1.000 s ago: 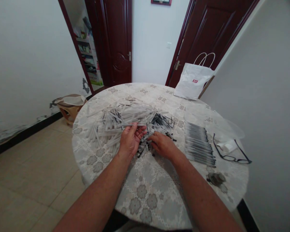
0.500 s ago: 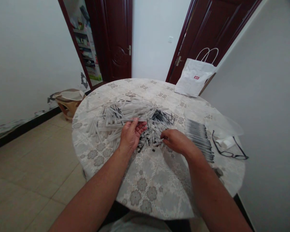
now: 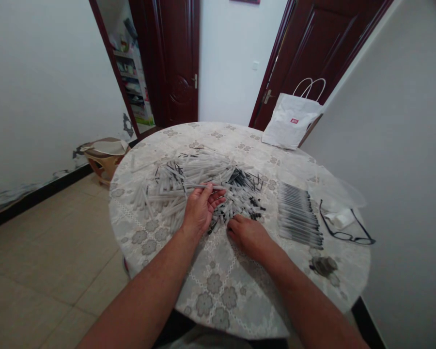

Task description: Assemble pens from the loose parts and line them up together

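Note:
My left hand (image 3: 199, 211), palm turned up, pinches a thin translucent pen barrel (image 3: 193, 186) between thumb and fingers. It lies roughly level above a heap of similar loose pen barrels (image 3: 199, 167). My right hand (image 3: 249, 234) is closed at the near edge of a pile of small clear and black pen parts (image 3: 236, 199); its fingertips are bunched and whatever they hold is hidden. Thin black sticks, like refills (image 3: 241, 178), lie behind that pile. To the right, a row of pens with dark ends (image 3: 300, 215) lies side by side.
Eyeglasses (image 3: 345, 236), a white crumpled packet (image 3: 339, 218) and a clear plastic bag (image 3: 343, 191) lie right of the pen row. A dark grey object (image 3: 324, 265) sits nearer. A white paper bag (image 3: 288, 121) stands at the back of the round, cloth-covered table (image 3: 218, 291).
My right hand has moved left and nearer to me, from the pile's right side to its front edge. My left hand still holds the barrel. The view has tipped slightly.

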Demonstrator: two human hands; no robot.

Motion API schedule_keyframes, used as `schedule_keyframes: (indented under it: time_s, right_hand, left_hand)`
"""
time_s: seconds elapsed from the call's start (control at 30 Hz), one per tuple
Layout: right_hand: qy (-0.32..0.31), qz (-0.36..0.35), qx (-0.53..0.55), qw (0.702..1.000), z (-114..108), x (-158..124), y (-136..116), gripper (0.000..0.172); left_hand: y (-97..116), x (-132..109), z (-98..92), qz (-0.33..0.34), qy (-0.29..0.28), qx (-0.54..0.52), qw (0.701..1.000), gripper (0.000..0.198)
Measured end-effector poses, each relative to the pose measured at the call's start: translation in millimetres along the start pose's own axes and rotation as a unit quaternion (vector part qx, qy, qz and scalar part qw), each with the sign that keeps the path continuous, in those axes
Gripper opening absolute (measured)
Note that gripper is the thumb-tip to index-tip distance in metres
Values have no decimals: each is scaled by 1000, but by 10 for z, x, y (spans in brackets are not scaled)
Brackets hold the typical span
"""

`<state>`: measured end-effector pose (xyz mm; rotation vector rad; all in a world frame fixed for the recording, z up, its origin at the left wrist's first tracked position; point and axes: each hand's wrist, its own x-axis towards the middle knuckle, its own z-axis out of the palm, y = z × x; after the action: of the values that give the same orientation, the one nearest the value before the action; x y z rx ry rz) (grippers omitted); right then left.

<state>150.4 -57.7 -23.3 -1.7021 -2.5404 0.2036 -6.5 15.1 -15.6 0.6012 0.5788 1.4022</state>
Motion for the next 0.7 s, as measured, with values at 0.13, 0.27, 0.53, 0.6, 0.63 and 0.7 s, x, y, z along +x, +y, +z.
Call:
schedule_keyframes:
  time_s: [0.13,0.27,0.53,0.6,0.63,0.7]
  right_hand:
    - [144,-17,175,974,46,-22,127,21]
    - [272,76,365,887,90,-17,239,22]
    - [322,135,527,775,136,44,253,29]
    - [316,137,544,765,117,41,267,31]
    - [310,136,561,756,107,38,273,32]
    - [295,131,595,736,90,31,281,34]
  left_hand:
    - [-12,-7,-3,-14,-9,4,1000,33]
    - [-42,-31,17,-42,-33,16,998,31]
    - [-136,-142,76,-110,-105,74,986,30]
    - [-147,-158,90,-114,-107,79,985,30]
    - [-150,-161,94,-116,-105,81,984,29]
    - [-155,-161,97,-116,-100,82,985,27]
